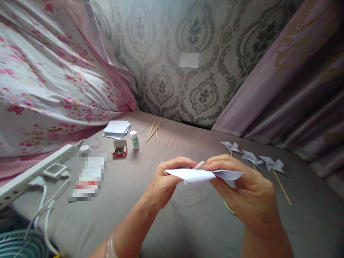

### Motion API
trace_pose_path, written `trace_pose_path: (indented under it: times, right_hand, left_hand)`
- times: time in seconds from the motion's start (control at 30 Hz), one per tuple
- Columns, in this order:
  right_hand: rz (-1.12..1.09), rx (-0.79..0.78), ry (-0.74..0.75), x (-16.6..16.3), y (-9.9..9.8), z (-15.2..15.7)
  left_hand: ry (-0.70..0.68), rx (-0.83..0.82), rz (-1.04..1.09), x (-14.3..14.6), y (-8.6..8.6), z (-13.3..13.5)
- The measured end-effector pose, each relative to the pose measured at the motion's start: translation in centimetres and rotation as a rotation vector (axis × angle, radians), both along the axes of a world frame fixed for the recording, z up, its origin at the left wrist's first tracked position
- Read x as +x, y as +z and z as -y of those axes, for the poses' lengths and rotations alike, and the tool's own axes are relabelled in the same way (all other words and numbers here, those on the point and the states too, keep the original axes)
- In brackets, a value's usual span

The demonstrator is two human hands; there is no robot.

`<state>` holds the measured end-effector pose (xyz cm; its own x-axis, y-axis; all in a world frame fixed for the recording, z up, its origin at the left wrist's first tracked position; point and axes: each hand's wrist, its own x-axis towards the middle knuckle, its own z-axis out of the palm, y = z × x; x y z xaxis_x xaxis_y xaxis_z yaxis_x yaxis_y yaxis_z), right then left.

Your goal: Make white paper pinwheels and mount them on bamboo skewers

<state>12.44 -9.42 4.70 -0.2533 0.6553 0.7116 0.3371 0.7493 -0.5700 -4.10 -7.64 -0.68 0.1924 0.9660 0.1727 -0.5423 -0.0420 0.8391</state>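
Above the grey sheet, a folded white paper pinwheel (195,175) is seen edge-on between my two hands. My left hand (168,181) is closed on its left side, thumb below and fingers above. On the other side, my right hand (245,184) pinches the paper near its middle. The tip of a wooden stick (199,165) shows behind the paper between my fingertips; the rest of it is hidden. Three finished-looking paper pinwheels lie to the right, the nearest pinwheel (272,164) with its stick toward me.
At the back left lie a paper stack (116,129), several wooden sticks (153,131), a small white bottle (134,139) and a red box (119,149) of small metal pieces. A power strip (34,175) with cables runs along the left edge. A green object (229,208) is mostly hidden under my right hand.
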Motion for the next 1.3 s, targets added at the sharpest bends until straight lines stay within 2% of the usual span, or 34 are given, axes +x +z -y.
trace_pose_path:
  times: [0.53,0.73,0.9,1.07,1.2,1.3]
  right_hand:
    - [0.011,0.008,-0.002,-0.1,0.0,0.1]
    - [-0.027,-0.078,-0.069,-0.1,-0.5,0.2]
    - [-0.021,-0.085,-0.009,0.0,-0.5,-0.3]
    - [-0.082,-0.298,-0.073,0.1,-1.5,-1.7]
    - [-0.242,-0.546,0.004,0.1,-3.4,-3.7]
    - [-0.344,-0.694,0.0,0.0,-4.6,-5.1]
  left_hand:
    - [-0.034,0.103,-0.005,-0.3,-0.1,-0.2]
    - [-0.019,0.156,-0.063,-0.7,-0.3,-0.4]
    - [0.01,0.217,-0.136,-1.0,-0.4,-0.7]
    - [0.059,0.198,-0.172,-0.9,-0.6,-1.3]
    - [0.072,0.094,-0.193,-0.6,-1.3,-2.1]
    - [0.052,0.029,-0.213,-0.4,-2.2,-2.6]
